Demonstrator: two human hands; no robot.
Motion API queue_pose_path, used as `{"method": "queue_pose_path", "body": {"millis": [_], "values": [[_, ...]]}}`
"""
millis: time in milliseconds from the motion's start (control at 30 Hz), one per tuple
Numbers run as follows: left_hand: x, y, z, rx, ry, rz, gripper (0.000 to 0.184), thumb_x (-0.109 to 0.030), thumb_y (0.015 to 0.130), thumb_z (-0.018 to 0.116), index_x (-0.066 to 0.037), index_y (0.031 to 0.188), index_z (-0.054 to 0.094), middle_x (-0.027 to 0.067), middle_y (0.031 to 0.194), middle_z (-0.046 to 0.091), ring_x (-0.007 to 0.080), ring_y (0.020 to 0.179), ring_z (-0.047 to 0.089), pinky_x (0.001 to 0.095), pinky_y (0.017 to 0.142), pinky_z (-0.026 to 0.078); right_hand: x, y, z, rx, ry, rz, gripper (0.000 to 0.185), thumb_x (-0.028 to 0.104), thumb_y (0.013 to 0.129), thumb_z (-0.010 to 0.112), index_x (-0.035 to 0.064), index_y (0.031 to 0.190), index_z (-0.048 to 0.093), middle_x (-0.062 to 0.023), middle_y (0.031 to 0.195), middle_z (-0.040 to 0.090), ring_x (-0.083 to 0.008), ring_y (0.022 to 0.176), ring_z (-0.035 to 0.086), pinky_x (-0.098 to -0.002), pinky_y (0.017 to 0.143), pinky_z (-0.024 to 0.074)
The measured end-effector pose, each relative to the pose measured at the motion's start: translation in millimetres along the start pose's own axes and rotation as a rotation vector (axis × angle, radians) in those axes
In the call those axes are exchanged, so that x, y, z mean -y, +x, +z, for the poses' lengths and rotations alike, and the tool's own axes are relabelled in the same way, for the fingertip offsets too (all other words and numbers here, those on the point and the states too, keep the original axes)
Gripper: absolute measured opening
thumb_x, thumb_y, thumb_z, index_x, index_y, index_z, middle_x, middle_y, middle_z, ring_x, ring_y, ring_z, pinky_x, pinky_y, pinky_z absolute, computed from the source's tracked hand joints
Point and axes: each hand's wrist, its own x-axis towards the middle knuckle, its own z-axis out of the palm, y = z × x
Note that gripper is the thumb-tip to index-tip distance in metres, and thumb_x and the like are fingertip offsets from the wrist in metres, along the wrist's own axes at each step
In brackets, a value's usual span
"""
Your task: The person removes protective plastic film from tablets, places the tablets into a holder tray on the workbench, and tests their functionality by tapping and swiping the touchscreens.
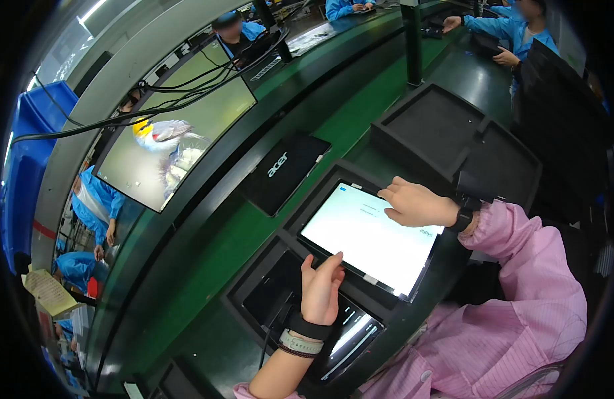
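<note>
A tablet [367, 233] with a bright white screen lies in a black foam tray [338, 174], with a few small lines of text showing. Over its upper right part hovers or rests my right hand [420, 203], fingers apart and bent towards the glass; whether they touch it I cannot tell. At the tablet's near left edge is my left hand [321, 289], its thumb and finger stretched out and apart, a fingertip by the bezel. Neither hand is wrapped round anything. Under my left wrist lies a dark glossy device [350, 336] with a few lit marks.
A black acer-marked device [287, 171] lies behind the tray on the green belt [210, 282]. Another black foam tray [430, 123] stands at the far right. A monitor [187, 133] showing a bird hangs at left, black cables [207, 85] before it. People in blue coats [509, 33] sit beyond.
</note>
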Motion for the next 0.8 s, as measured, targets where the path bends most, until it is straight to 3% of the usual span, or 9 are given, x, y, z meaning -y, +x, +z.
{"method": "queue_pose_path", "body": {"millis": [133,233,367,433,467,567,600,667,800], "values": [[-11.9,18.5,5.8,0.245,-0.009,0.065,0.023,-0.016,0.089,0.056,-0.002,0.107,0.050,0.0039,0.099,0.055,0.0161,0.088,0.052,0.0318,0.080,0.042,-4.5,-1.1,9.0,-0.080,0.084,0.000,0.027,0.022,0.085,0.051,-0.0041,0.087,0.056,-0.0167,0.074,0.060,-0.0317,0.091,0.050,-0.0392,0.076,0.0453],[-10.6,18.9,27.3,0.247,0.012,0.145,0.021,-0.012,0.090,0.054,-0.002,0.107,0.047,0.0060,0.100,0.056,0.0183,0.093,0.054,0.0340,0.082,0.044,-5.6,2.9,7.8,-0.062,0.156,0.079,0.033,0.026,0.088,0.049,-0.0059,0.092,0.057,-0.0178,0.075,0.062,-0.0321,0.092,0.050,-0.0395,0.077,0.0450],[-4.0,15.6,31.4,0.269,-0.022,0.296,0.024,-0.005,0.089,0.050,-0.003,0.110,0.039,0.0093,0.093,0.060,0.0184,0.087,0.059,0.0352,0.071,0.050,-4.2,9.7,3.4,-0.034,0.263,0.190,0.044,0.033,0.090,0.047,-0.0075,0.103,0.054,-0.0227,0.078,0.061,-0.0367,0.088,0.053,-0.0405,0.078,0.0450],[-1.4,-3.2,31.0,0.258,-0.046,0.381,0.026,-0.003,0.087,0.052,-0.004,0.110,0.040,0.0068,0.092,0.061,0.0132,0.078,0.059,0.0239,0.062,0.046,7.6,15.9,-11.1,-0.022,0.397,0.272,0.050,0.038,0.091,0.045,-0.0088,0.109,0.052,-0.0262,0.083,0.061,-0.0389,0.086,0.056,-0.0397,0.078,0.0456],[-1.9,-15.3,28.3,0.271,-0.002,0.458,0.027,-0.004,0.088,0.053,-0.004,0.111,0.039,0.0057,0.090,0.061,0.0114,0.076,0.058,0.0214,0.061,0.044,9.7,18.2,-1.6,-0.164,0.545,0.264,0.056,0.041,0.090,0.049,-0.0106,0.112,0.049,-0.0275,0.093,0.060,-0.0339,0.086,0.060,-0.0357,0.077,0.0472],[-11.1,-52.9,19.2,0.238,0.076,0.640,0.035,-0.003,0.086,0.058,0.000,0.115,0.038,0.0052,0.088,0.061,0.0070,0.074,0.054,0.0177,0.061,0.039,45.8,23.0,-35.7,-0.196,0.931,0.238,0.059,0.041,0.087,0.055,-0.0123,0.112,0.049,-0.0243,0.101,0.059,-0.0249,0.089,0.060,-0.0317,0.077,0.0475],[-16.6,-64.0,13.7,0.241,0.112,0.674,0.038,-0.001,0.086,0.058,0.001,0.117,0.037,0.0060,0.089,0.060,0.0077,0.076,0.054,0.0182,0.063,0.041,56.3,25.2,-46.0,-0.234,0.997,0.273,0.054,0.036,0.083,0.064,-0.0099,0.108,0.052,-0.0169,0.093,0.061,-0.0173,0.086,0.059,-0.0291,0.073,0.0476],[-31.4,-89.9,11.1,0.206,0.179,0.762,0.042,0.002,0.085,0.057,0.002,0.121,0.034,0.0075,0.091,0.059,0.0101,0.083,0.056,0.0199,0.071,0.044,71.8,31.9,-50.6,-0.267,1.146,0.164,0.049,0.033,0.081,0.068,-0.0079,0.103,0.054,-0.0133,0.088,0.061,-0.0145,0.081,0.058,-0.0278,0.071,0.0473],[-49.8,-123.0,-33.0,-0.017,0.500,0.916,0.017,-0.009,0.091,0.050,0.006,0.099,0.053,0.0091,0.084,0.062,0.0133,0.079,0.060,0.0252,0.071,0.047,107.0,44.5,-61.2,-0.353,1.280,-0.009,0.037,0.023,0.073,0.076,-0.0018,0.091,0.055,-0.0059,0.079,0.060,-0.0093,0.073,0.055,-0.0240,0.065,0.0446]]}}
